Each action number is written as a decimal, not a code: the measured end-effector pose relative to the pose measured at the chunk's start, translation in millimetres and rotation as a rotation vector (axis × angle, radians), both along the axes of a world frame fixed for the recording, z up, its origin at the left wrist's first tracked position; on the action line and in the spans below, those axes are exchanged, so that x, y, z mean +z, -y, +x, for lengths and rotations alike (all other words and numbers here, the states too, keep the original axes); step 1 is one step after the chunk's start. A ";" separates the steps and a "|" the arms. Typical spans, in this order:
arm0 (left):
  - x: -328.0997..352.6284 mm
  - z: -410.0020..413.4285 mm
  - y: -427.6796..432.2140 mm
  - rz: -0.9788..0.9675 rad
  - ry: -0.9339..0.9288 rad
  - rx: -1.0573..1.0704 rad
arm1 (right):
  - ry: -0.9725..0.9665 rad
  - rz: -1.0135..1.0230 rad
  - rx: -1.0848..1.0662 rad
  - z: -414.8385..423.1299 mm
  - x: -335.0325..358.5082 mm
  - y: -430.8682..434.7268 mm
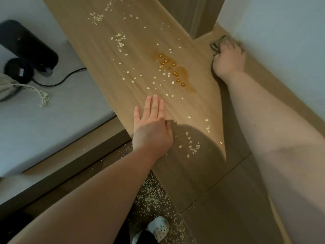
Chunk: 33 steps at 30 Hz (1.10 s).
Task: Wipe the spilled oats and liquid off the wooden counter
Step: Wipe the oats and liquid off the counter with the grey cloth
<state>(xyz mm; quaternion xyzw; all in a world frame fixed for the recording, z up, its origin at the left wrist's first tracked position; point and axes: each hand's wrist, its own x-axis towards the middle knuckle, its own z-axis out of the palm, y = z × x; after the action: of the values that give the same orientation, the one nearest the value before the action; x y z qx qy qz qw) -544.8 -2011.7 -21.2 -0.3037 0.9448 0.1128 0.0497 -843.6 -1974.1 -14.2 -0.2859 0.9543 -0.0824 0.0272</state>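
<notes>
A long wooden counter (112,55) runs from the top left to the bottom right. Pale oats (119,40) lie scattered along it, and an amber puddle of liquid (177,71) with soaked flakes sits near its middle. My left hand (151,127) rests flat on the counter's near edge, fingers straight, holding nothing. My right hand (228,60) is at the far right by the wall, fingers curled over a crumpled grey-brown cloth (217,44) that it grips against the lower wooden ledge. Most of the cloth is hidden under the hand.
A white wall (281,32) stands close on the right. Left of the counter lies a pale surface with a black device (26,44), a black cable (70,76) and a drawstring bag (10,87). Many oats cover the floor (153,196) beside my socked foot (159,228).
</notes>
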 end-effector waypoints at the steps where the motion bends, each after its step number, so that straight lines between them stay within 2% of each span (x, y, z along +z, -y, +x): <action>1: 0.2 0.3 0.0 0.009 -0.006 0.005 | 0.006 -0.006 0.082 8.2 0.5 4.6; 5: 1.2 0.8 -0.4 0.005 0.013 -0.002 | 0.047 -0.023 0.495 48.5 1.1 -28.6; 7: 2.2 0.5 0.5 0.014 0.021 -0.008 | 0.056 -0.021 0.598 44.4 1.5 -48.6; 8: 2.4 0.1 0.7 0.020 0.021 -0.009 | 0.039 -0.024 0.580 33.0 0.7 -49.3; 11: 2.8 0.5 -0.5 0.021 0.021 -0.003 | 0.028 -0.021 0.293 -3.7 0.9 -17.1; 13: 2.6 0.1 -1.0 0.018 0.013 0.002 | 0.035 -0.027 0.174 -6.8 2.0 11.9; 14: 2.5 -0.1 -0.9 0.017 0.003 0.007 | 0.036 -0.034 0.181 0.2 2.0 22.0; 16: 2.1 0.0 -1.1 0.019 -0.013 0.016 | 0.057 -0.042 0.334 22.3 2.2 23.9; 18: 1.9 -0.2 -1.3 0.026 -0.007 0.011 | 0.063 -0.007 0.553 40.0 1.6 -2.7; 20: 0.5 0.6 -0.8 0.021 -0.002 0.007 | 0.061 0.053 0.669 36.4 2.7 -38.5; 22: -0.3 0.9 0.1 0.019 -0.004 0.003 | 0.049 0.090 0.621 16.7 3.7 -61.2; 25: -0.6 1.2 -0.7 0.014 -0.009 0.006 | 0.015 -0.019 0.373 25.0 1.6 -65.7; 26: -0.9 1.4 -1.1 0.014 -0.010 0.008 | -0.008 -0.042 0.348 38.2 -0.7 -64.3; 27: -1.2 1.6 -1.3 0.012 -0.010 0.008 | -0.011 -0.040 0.391 53.9 -1.3 -65.7; 29: -0.8 1.1 -0.9 0.015 -0.012 0.009 | 0.033 0.032 0.633 73.8 -1.3 -79.5; 31: -0.2 0.8 0.1 0.016 -0.009 0.012 | 0.037 0.128 0.838 60.4 2.6 -100.9; 32: -0.3 0.5 0.9 0.004 0.002 0.008 | 0.026 0.153 0.834 45.4 2.6 -109.0; 33: -0.7 0.4 1.4 -0.010 0.019 -0.002 | 0.027 0.139 0.738 32.5 2.5 -116.5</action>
<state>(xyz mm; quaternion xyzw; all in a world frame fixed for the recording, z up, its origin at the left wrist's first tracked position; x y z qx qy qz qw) -544.5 -2013.1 -21.9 -0.3039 0.9451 0.1053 0.0574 -811.1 -1857.6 -11.7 -0.6068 0.7901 -0.0058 0.0871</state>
